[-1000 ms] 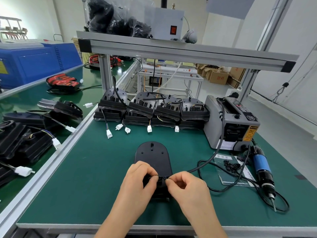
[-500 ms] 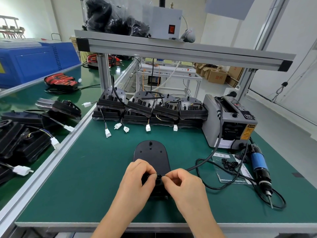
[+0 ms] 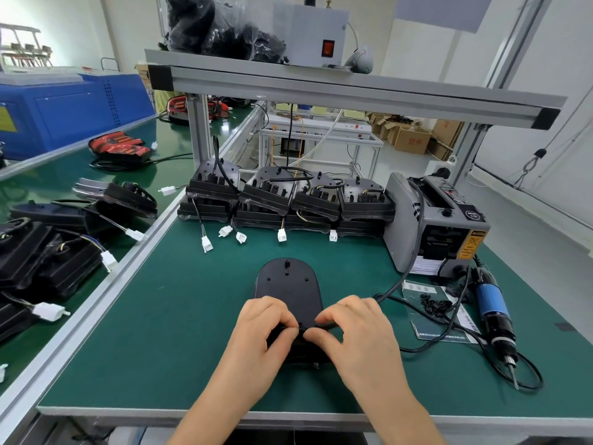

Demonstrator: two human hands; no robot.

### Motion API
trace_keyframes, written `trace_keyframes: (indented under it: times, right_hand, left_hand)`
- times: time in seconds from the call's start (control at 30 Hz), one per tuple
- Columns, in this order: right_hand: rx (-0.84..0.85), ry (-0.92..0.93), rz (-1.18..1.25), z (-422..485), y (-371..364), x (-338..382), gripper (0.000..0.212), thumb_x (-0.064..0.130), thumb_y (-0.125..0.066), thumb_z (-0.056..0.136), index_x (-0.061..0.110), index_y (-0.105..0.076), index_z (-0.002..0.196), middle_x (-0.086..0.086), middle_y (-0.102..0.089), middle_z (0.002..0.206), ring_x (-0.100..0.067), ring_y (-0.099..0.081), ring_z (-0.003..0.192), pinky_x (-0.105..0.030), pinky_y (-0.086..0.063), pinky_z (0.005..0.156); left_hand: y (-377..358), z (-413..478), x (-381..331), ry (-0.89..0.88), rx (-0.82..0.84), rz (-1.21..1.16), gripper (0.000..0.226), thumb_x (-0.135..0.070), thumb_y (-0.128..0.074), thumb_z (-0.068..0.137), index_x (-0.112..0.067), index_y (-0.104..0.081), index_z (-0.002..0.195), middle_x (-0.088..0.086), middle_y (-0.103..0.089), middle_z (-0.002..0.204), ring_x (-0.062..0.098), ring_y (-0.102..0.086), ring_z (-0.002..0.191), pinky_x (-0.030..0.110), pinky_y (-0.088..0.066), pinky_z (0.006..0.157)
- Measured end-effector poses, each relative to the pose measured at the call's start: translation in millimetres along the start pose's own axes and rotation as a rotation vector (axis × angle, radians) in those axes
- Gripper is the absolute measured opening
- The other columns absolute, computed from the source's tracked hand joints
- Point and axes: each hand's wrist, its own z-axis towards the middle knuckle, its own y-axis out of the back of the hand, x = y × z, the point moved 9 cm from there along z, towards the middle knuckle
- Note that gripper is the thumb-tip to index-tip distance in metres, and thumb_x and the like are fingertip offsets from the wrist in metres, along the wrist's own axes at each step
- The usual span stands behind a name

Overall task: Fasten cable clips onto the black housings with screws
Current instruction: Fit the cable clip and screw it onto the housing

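Presently, by the left hand [image 3: 263, 338] a cable clip [image 3: 301, 326] is being pinched over the black housing [image 3: 287, 285], lying mid-table [image 3: 160, 316]; the cable [image 3: 327, 325] is being pinched by the right hand [image 3: 359, 335]; squaring over the screw hole is being advised before the screwdriver [image 3: 494, 316] is being fetched.

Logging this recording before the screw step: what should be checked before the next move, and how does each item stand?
1. Housing lies flat on the green mat: ok.
2. Left hand and right hand both pinch the cable at the housing's near end: ok.
3. Clip seated over its screw hole: cannot tell, fingers hide it.
4. Screws heaped on the card to the right: ok.
5. Electric screwdriver lying on the mat at the right: ok.
6. A hand free to fetch it: not ok, both busy.
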Motion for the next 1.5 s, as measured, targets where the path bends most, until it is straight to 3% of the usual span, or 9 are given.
trace_keyframes:
  times: [0.2,0.33,0.5,0.8,0.93,1.07,1.13,1.33,1.5]
  right_hand:
    - [-0.035,0.159,0.031,0.9,-2.2,8.2,0.020,0.048,-0.065,0.074,0.028,-0.067,0.070,0.019,-0.061,0.076,-0.011,-0.053,0.086,-0.033,-0.043,0.073]
    - [-0.124,0.293,0.042,-6.7,-4.5,9.3,0.021,0.045,-0.060,0.083,0.026,-0.065,0.075,0.018,-0.060,0.081,-0.009,-0.053,0.087,-0.026,-0.036,0.078]
    - [-0.181,0.435,0.063,-15.1,-10.3,8.4,0.019,0.033,-0.062,0.090,0.017,-0.069,0.086,0.008,-0.065,0.090,-0.013,-0.059,0.088,-0.029,-0.046,0.081]
    - [-0.304,0.576,-0.049,-14.6,-4.6,18.6,0.017,0.025,-0.065,0.089,0.012,-0.071,0.081,0.001,-0.068,0.084,-0.017,-0.063,0.074,-0.031,-0.052,0.068]
    - [-0.307,0.644,-0.071,-17.5,-5.1,22.4,0.017,0.024,-0.066,0.089,0.011,-0.071,0.078,0.000,-0.066,0.083,-0.018,-0.062,0.072,-0.031,-0.050,0.060]
    - [-0.315,0.653,-0.051,-17.9,-3.0,23.9,0.020,0.024,-0.066,0.089,0.011,-0.070,0.075,0.000,-0.066,0.081,-0.017,-0.061,0.072,-0.030,-0.050,0.059]
    - [-0.287,0.634,-0.023,-17.7,-4.9,21.5,0.019,0.024,-0.067,0.089,0.010,-0.070,0.077,0.000,-0.065,0.082,-0.018,-0.061,0.073,-0.030,-0.050,0.060]
    - [-0.174,0.433,0.086,-8.8,-8.1,2.8,0.021,0.035,-0.064,0.086,0.015,-0.069,0.082,0.004,-0.062,0.082,-0.016,-0.058,0.074,-0.029,-0.049,0.065]
    - [-0.161,0.472,0.011,-9.9,-7.3,8.2,0.020,0.033,-0.061,0.089,0.017,-0.065,0.079,0.005,-0.058,0.079,-0.016,-0.052,0.070,-0.031,-0.041,0.062]
  left_hand:
    - [-0.3,-0.9,3.2,-0.018,0.028,-0.017,0.019,-0.012,-0.064,0.082,-0.029,-0.058,0.077,-0.020,-0.053,0.095,0.008,-0.048,0.100,0.014,-0.036,0.085]
    - [-1.2,2.1,7.6,-0.006,0.118,-0.031,0.018,-0.016,-0.070,0.082,-0.031,-0.060,0.078,-0.021,-0.053,0.098,0.007,-0.048,0.104,0.011,-0.034,0.087]
    - [-4.9,5.9,6.4,-0.031,0.167,0.021,0.023,-0.011,-0.071,0.081,-0.028,-0.057,0.078,-0.020,-0.052,0.096,0.006,-0.049,0.098,0.014,-0.037,0.084]
    - [-2.9,12.2,16.6,0.120,0.238,-0.090,0.018,-0.019,-0.069,0.083,-0.031,-0.061,0.072,-0.020,-0.054,0.095,0.006,-0.053,0.097,0.013,-0.038,0.083]
    - [-4.7,21.3,16.0,0.200,0.301,-0.023,0.019,-0.031,-0.062,0.088,-0.030,-0.060,0.070,-0.016,-0.052,0.091,-0.001,-0.052,0.084,0.008,-0.036,0.072]
    - [-7.7,29.3,3.8,0.120,0.369,0.178,0.015,-0.039,-0.062,0.087,-0.034,-0.060,0.073,-0.018,-0.047,0.092,-0.003,-0.041,0.095,0.007,-0.033,0.078]
    - [-11.6,29.3,-2.9,0.057,0.425,0.247,0.008,-0.037,-0.063,0.086,-0.031,-0.063,0.080,-0.020,-0.043,0.091,-0.001,-0.036,0.096,0.014,-0.034,0.085]
    - [-11.6,22.6,0.6,0.072,0.429,0.102,0.017,-0.023,-0.065,0.086,-0.034,-0.057,0.077,-0.021,-0.046,0.094,-0.005,-0.039,0.100,0.005,-0.028,0.083]
    - [-9.3,18.9,5.3,0.123,0.342,0.091,0.015,-0.037,-0.070,0.079,-0.040,-0.056,0.073,-0.021,-0.047,0.093,-0.006,-0.037,0.102,0.004,-0.028,0.082]
